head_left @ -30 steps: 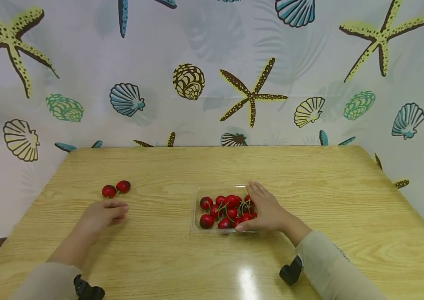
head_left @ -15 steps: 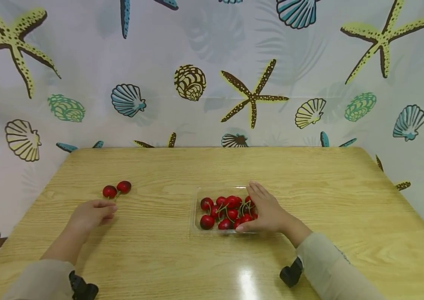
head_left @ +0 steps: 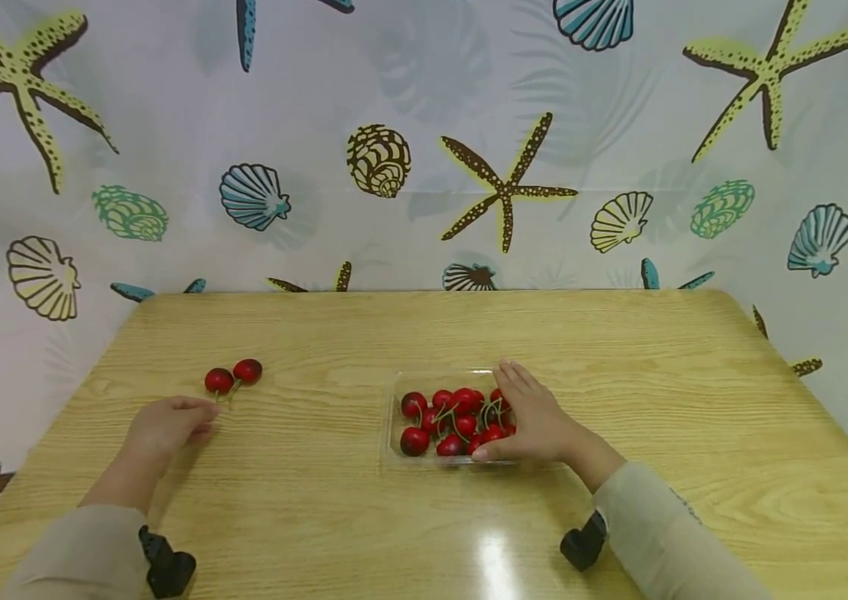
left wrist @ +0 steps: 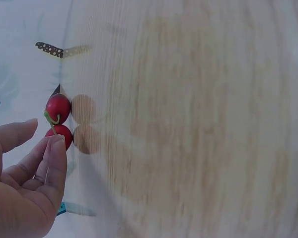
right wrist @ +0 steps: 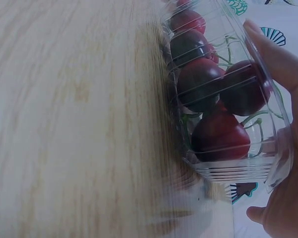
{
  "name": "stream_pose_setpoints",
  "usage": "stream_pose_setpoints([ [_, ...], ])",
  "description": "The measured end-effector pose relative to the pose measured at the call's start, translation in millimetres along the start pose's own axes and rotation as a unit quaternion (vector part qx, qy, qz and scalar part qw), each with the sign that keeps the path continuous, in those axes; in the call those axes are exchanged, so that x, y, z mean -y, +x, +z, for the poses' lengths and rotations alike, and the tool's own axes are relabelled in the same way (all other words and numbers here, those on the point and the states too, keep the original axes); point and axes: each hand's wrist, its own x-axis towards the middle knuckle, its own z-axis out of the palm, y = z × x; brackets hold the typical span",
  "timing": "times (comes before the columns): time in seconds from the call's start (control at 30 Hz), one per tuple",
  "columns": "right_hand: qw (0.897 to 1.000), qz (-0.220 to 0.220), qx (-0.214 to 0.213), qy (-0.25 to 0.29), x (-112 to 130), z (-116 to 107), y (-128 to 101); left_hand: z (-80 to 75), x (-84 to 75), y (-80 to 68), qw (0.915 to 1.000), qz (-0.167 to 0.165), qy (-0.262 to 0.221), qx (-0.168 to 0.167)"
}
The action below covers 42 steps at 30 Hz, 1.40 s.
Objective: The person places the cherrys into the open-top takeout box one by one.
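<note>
Two red cherries (head_left: 218, 381) with green stems lie side by side on the left of the table. My left hand (head_left: 169, 429) is just in front of them, fingertips right at the stems. In the left wrist view, its thumb stands apart from the bent fingers, which overlap the lower cherry (left wrist: 64, 133). My right hand (head_left: 536, 425) grips the right end of a clear plastic box (head_left: 390, 429), thumb at the near rim and fingers at the far rim. Several cherries (head_left: 463, 401) fill the box, and the palm hides its right end.
The wooden table (head_left: 319, 525) reaches back to a white cloth (head_left: 304, 100) printed with shells and starfish. Black wrist cameras (head_left: 583, 542) sit at both sleeves.
My left hand has moved left, from the right of the stems to just in front of them. The right hand, the box and the two loose cherries have stayed put.
</note>
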Motion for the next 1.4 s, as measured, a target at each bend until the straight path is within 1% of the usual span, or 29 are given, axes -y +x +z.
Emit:
stream_pose_setpoints([
  [0.17,1.000,0.000,0.000,0.011,0,0,-1,1.2,-1.1,2.8,0.9989,-0.015,-0.044,0.003],
  [0.27,1.000,-0.003,-0.002,0.010,0,0,-1,2.2,-2.0,6.2,0.9977,-0.029,-0.061,0.005],
  [0.43,1.000,-0.003,-0.003,0.011,-1,0,-1,4.9,-3.6,12.9,0.9937,-0.040,-0.104,0.004],
  [0.53,1.000,-0.002,-0.001,0.010,-2,0,0,7.2,-4.7,16.3,0.9892,-0.046,-0.139,-0.003],
  [0.6,1.000,-0.003,-0.002,0.008,-3,0,0,8.2,-5.6,18.7,0.9824,-0.061,-0.176,-0.010],
  [0.63,1.000,-0.004,-0.003,0.006,-3,1,1,8.8,-6.2,19.7,0.9775,-0.069,-0.199,-0.013],
  [0.73,1.000,-0.009,-0.005,-0.001,-4,1,2,10.5,-7.5,21.8,0.9572,-0.097,-0.272,-0.020],
  [0.83,1.000,-0.013,-0.006,0.000,-5,1,2,12.3,-8.8,22.1,0.9426,-0.112,-0.314,-0.023],
  [0.87,1.000,-0.014,-0.006,0.000,-5,1,2,12.9,-9.1,22.1,0.9389,-0.115,-0.324,-0.024],
  [0.93,1.000,-0.015,-0.007,0.000,-5,1,2,13.8,-9.6,22.1,0.9351,-0.117,-0.334,-0.025],
  [1.13,1.000,-0.013,-0.004,0.002,-5,1,2,16.0,-10.4,22.2,0.9170,-0.127,-0.377,-0.034],
  [1.2,1.000,-0.011,-0.003,0.004,-6,2,2,16.8,-10.5,22.1,0.9129,-0.126,-0.387,-0.034],
  [1.27,1.000,-0.010,-0.003,0.003,-6,2,1,17.1,-10.6,22.5,0.9098,-0.125,-0.394,-0.033],
  [1.4,1.000,-0.008,-0.003,0.002,-7,2,1,16.9,-11.6,22.9,0.9080,-0.122,-0.400,-0.032],
])
